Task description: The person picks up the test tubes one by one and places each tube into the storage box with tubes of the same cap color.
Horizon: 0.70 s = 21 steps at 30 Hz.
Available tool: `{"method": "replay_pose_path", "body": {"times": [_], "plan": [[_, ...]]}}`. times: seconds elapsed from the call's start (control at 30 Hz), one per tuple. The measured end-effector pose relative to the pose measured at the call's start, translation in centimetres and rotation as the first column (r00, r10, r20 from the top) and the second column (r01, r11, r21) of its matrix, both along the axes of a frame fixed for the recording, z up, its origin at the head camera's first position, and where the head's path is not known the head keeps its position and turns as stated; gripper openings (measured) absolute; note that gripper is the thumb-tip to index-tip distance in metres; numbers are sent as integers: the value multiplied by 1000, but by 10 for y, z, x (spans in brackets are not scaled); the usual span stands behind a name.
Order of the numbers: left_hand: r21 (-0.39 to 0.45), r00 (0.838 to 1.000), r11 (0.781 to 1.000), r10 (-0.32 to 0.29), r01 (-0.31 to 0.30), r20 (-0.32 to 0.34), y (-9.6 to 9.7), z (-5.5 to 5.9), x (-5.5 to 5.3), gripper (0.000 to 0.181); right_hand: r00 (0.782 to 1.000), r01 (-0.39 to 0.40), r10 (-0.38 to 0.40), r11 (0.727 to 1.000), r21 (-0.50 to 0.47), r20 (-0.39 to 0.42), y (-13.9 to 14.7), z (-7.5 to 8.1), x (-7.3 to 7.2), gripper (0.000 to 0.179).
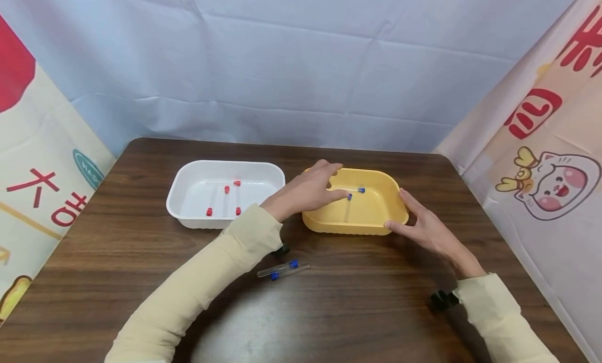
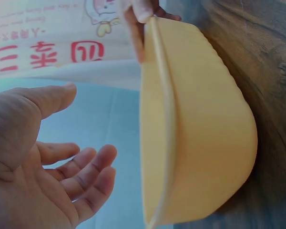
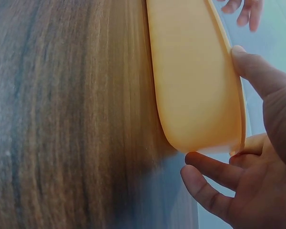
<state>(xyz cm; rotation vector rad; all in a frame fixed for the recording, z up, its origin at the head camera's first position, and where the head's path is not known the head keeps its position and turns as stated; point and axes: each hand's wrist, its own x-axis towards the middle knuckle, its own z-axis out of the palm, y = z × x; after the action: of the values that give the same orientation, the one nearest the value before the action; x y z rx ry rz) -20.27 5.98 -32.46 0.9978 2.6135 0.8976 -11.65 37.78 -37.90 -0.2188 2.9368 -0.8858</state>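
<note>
A yellow plastic basin (image 1: 355, 228) stands right of centre on the table. My left hand (image 1: 308, 189) hovers over its left side, thumb and fingers apart; in the left wrist view that hand (image 2: 57, 152) holds nothing. My right hand (image 1: 430, 231) holds the basin's right end, thumb on the near rim and fingers round the corner. The right wrist view shows its thumb (image 3: 255, 69) on the rim. Inside the basin lie two clear tubes with blue caps, one tube (image 1: 347, 210) lengthwise to me, the other near its blue cap (image 1: 361, 190) partly hidden behind my left hand.
Left of the yellow basin is a white basin (image 1: 199, 222) with several red-capped tubes (image 1: 227, 198). Two more blue-capped tubes (image 1: 277, 269) lie side by side on the brown table (image 1: 348, 300), in front of the basins. Cloth (image 1: 301, 81) hangs behind the table.
</note>
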Motion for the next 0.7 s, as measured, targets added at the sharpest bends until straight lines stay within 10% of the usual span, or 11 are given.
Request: {"method": "replay_pose_path", "body": {"times": [0.7], "plan": [[57,996,997,-41,46,-82,-73,6,51,68,1000,-3,3,1000,-20,4,2,-1,0,105]]}}
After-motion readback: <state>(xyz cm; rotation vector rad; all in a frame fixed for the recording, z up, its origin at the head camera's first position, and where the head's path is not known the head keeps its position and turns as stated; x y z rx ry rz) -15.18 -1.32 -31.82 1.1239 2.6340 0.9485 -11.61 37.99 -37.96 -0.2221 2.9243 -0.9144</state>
